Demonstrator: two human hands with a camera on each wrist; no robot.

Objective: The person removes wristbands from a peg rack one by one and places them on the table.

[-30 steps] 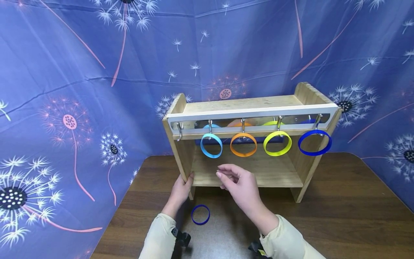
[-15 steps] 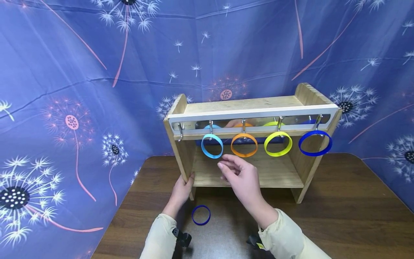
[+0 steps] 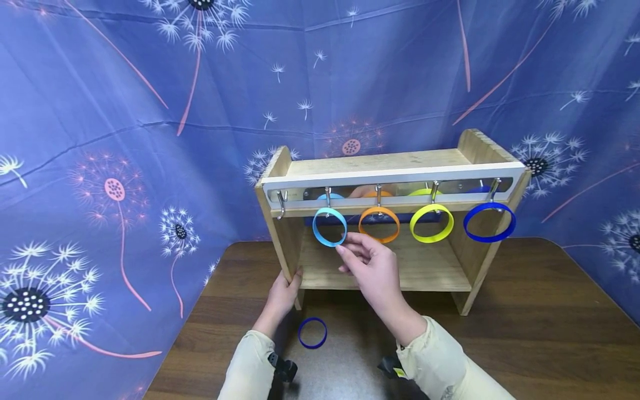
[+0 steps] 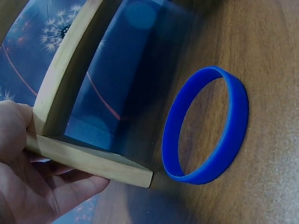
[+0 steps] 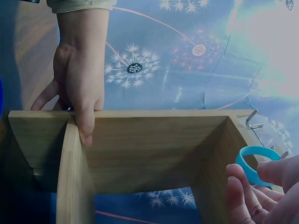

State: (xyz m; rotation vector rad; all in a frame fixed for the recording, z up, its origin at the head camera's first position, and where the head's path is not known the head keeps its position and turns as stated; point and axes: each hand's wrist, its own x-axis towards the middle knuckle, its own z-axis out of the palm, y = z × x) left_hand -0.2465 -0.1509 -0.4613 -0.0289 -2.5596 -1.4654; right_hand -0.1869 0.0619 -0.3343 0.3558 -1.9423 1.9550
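Note:
My left hand [image 3: 282,291] grips the lower left side panel of a small wooden shelf [image 3: 385,261], thumb on the inner face and fingers outside. My right hand [image 3: 375,266] pinches the lower right edge of a light blue silicone wristband [image 3: 315,229], which hangs from a metal hook on the shelf's front rail. The right wrist view also shows thumb and fingers at that light blue band [image 5: 247,151]. To its right hang an orange wristband [image 3: 396,229], a yellow one [image 3: 445,232] and a dark blue one [image 3: 509,229]. The leftmost hook [image 3: 281,204] is bare.
Another blue wristband [image 4: 236,126] lies on the brown wooden table [image 3: 550,322], near the shelf's left foot. A blue dandelion-print cloth [image 3: 200,139] stands behind the shelf and along the left side.
My right hand has risen from below the bands to the light blue wristband's lower edge. The left hand keeps its hold on the shelf.

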